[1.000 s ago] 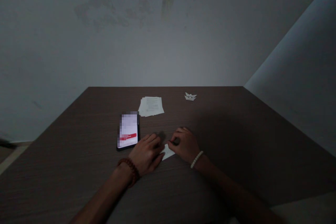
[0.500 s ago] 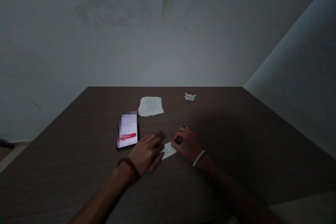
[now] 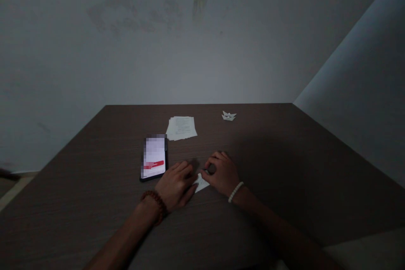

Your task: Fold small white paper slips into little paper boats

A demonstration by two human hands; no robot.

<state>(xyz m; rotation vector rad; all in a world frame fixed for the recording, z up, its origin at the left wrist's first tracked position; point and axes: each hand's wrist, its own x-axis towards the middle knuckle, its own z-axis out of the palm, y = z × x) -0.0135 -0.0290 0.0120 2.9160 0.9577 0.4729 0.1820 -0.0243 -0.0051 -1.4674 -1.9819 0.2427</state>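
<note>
A small piece of printed paper (image 3: 201, 183) lies on the table between my two hands. My left hand (image 3: 176, 183), with a reddish-brown bead bracelet at its wrist, holds the left end of the paper between thumb and fingers. From the other side my right hand (image 3: 224, 175) pinches the far right edge, thumb and forefinger curled together. A pale bead bracelet circles that wrist. Fingers cover both ends of the paper, so its full outline and any fold are hidden.
Just left of my left hand lies a phone (image 3: 154, 156) with its screen lit. Beyond it is a stack of printed paper sheets (image 3: 182, 128). A folded paper boat (image 3: 228, 116) stands near the back of the brown table (image 3: 268, 135), which meets a grey wall.
My right hand has shifted slightly left along the paper, closer to my left hand, and less of the sheet shows. My left hand stays in place.
</note>
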